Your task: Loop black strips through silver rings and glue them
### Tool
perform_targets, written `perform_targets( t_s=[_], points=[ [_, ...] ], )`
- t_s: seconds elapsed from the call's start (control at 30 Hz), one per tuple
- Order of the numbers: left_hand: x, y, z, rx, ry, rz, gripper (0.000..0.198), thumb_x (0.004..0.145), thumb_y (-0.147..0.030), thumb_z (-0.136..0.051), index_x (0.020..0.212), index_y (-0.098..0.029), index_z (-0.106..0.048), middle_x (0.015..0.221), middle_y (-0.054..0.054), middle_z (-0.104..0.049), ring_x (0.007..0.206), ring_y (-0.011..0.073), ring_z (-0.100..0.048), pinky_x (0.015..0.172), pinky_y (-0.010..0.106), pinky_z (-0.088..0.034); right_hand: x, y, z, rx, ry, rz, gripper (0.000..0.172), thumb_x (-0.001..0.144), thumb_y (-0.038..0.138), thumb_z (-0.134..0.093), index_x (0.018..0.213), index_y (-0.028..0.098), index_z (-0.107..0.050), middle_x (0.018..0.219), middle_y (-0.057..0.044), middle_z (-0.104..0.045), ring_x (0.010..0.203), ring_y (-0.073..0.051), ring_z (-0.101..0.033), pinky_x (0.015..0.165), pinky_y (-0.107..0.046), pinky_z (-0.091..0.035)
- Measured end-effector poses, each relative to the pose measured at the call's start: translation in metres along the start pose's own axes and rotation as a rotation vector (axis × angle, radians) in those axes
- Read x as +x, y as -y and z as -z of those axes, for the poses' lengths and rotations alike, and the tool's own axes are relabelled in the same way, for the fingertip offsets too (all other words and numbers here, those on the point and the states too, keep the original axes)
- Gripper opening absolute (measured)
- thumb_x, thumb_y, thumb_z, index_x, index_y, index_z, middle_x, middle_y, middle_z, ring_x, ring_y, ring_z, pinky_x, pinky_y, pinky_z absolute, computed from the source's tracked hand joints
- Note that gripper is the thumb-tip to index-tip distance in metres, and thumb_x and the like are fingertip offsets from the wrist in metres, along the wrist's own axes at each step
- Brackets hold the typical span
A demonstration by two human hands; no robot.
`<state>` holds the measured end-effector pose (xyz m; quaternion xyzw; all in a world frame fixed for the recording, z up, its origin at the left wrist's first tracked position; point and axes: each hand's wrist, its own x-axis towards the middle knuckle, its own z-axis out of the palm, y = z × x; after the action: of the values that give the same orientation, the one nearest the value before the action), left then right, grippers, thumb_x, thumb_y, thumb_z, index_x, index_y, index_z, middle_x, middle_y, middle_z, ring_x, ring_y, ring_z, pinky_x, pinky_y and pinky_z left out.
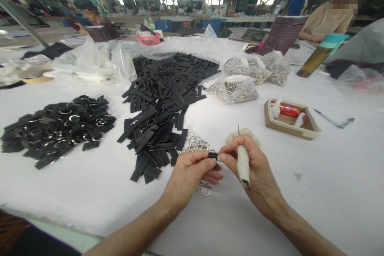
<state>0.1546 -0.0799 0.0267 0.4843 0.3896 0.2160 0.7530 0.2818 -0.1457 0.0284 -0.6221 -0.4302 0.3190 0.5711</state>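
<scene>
Two hands near table front. Left hand: thumb and forefinger pinching folded black strap, beside strap pile. Right hand: fingertips meeting same strap, wrapped tool gripped in palm. Advice: pinch firmly, strap ends flush, tool tip kept off fingers.

Left hand beside right hand (fingers pinched)
</scene>
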Motion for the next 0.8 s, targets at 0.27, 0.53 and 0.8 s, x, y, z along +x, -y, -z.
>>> perform_targets(
  t_s=[0.27, 0.53, 0.8],
  points=[
    [0.004, 0.006, 0.006, -0.040, 0.037, 0.011, 0.017, 0.073, -0.027, -0.062, 0.072, -0.010, -0.066, 0.072, 0.009, -0.069, 0.056, 0.0152, -0.064, 0.054, 0.024, -0.052, 0.010, 0.011, 0.038, -0.127, 0.040, 0.033, 0.033, 0.082, 0.052, -0.048, 0.094, 0.022, -0.051, 0.059, 0.002, -0.058, 0.048, -0.012, -0.046, 0.045, -0.023, -0.037],
    [0.005, 0.006, 0.006, -0.060, 0.044, 0.034, 0.017, 0.072, -0.027, -0.064, 0.069, -0.010, -0.064, 0.070, 0.009, -0.069, 0.054, 0.0152, -0.063, 0.053, 0.024, -0.052, 0.014, 0.032, 0.056, -0.525, -0.213, 0.068, 0.033, 0.082, 0.045, -0.049, 0.062, 0.019, -0.052, 0.049, 0.003, -0.044, 0.046, -0.011, -0.039, 0.041, -0.024, -0.026],
    [0.007, 0.004, 0.014, 0.002, 0.003, 0.065, 0.020, 0.066, -0.031, -0.070, 0.070, -0.012, -0.067, 0.071, 0.009, -0.070, 0.054, 0.0149, -0.064, 0.054, 0.023, -0.052, 0.035, 0.025, 0.063, -0.479, -0.212, -0.068, 0.019, 0.074, 0.029, -0.053, 0.058, 0.019, -0.051, 0.052, 0.004, -0.046, 0.051, -0.010, -0.041, 0.043, -0.021, -0.028]
  ],
)
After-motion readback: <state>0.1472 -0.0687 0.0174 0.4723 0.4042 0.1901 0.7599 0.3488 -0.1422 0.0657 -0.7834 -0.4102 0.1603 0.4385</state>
